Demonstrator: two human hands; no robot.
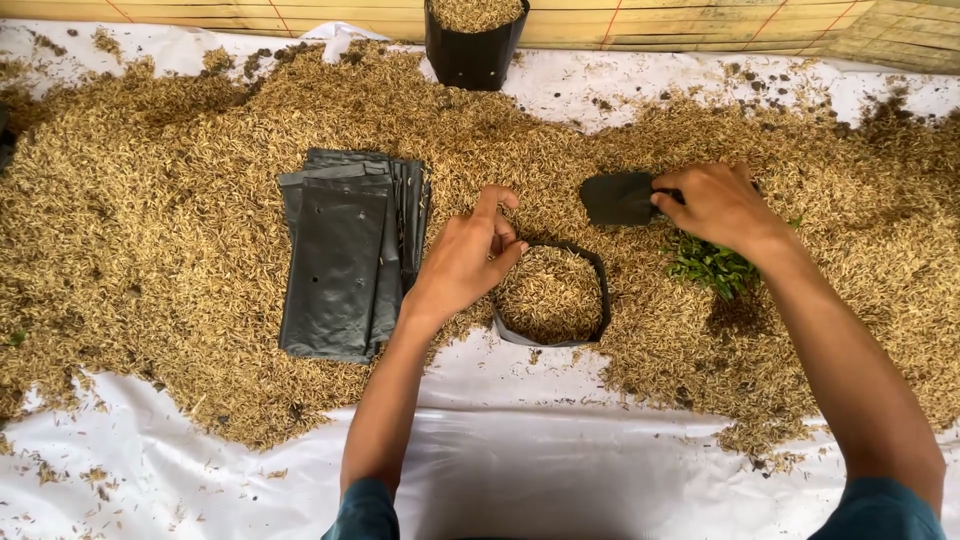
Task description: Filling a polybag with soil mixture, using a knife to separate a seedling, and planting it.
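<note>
A small black plastic bag [602, 296], standing open and filled with rice husk, sits in the middle of a wide husk pile [180, 240]. My left hand [462, 260] pinches the bag's left rim between thumb and fingers. My right hand [716, 205] grips a black scoop [616, 198] that lies on the husk just beyond the bag. A bunch of small green seedlings [712, 267] lies under my right wrist.
A stack of flat empty black bags [345, 255] lies left of my left hand. Another filled black bag [472, 45] stands at the far edge. White sheeting [560, 450] covers the ground near me; a woven mat [700, 22] runs behind.
</note>
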